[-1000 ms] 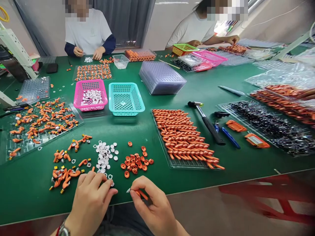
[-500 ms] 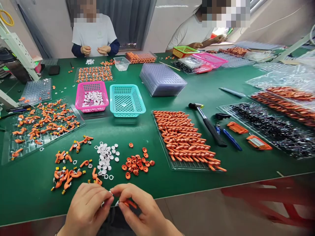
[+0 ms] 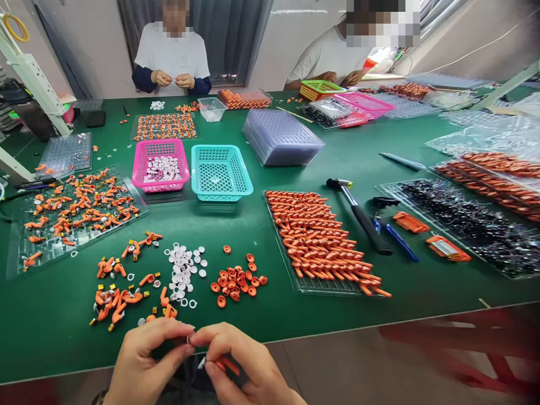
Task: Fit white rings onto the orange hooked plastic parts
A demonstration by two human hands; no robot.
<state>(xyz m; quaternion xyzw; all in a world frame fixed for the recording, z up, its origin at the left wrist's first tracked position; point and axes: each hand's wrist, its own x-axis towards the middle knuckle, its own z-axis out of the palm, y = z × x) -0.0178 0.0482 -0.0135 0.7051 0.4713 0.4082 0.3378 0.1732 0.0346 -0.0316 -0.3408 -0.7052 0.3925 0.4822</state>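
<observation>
At the table's near edge my left hand point(image 3: 149, 360) pinches a small white piece point(image 3: 189, 339) between thumb and forefinger; whether it is a disc or a ring is hard to tell. My right hand point(image 3: 244, 360) has its forefinger tip against that same piece. Its other fingers and thumb grip an orange earbud-shaped part point(image 3: 230, 365), with a whitish bit point(image 3: 202, 363) sticking out. Just beyond my hands lie white discs point(image 3: 182, 273), orange round caps point(image 3: 236, 281) and loose orange stemmed parts with gold tabs point(image 3: 113, 304).
A pink basket point(image 3: 135, 169) of white pieces stands beside a turquoise basket point(image 3: 248, 188). Orange parts fill a tray point(image 3: 304, 288) on the right, near a hammer point(image 3: 363, 219) and blue-handled pliers point(image 3: 400, 242). Clear trays point(image 3: 282, 138) are stacked behind. Two people sit across the table.
My left fingers have opened out somewhat around the pinch, and the small white piece shows more. The orange part in my right hand sits slightly lower. The view has shifted a little.
</observation>
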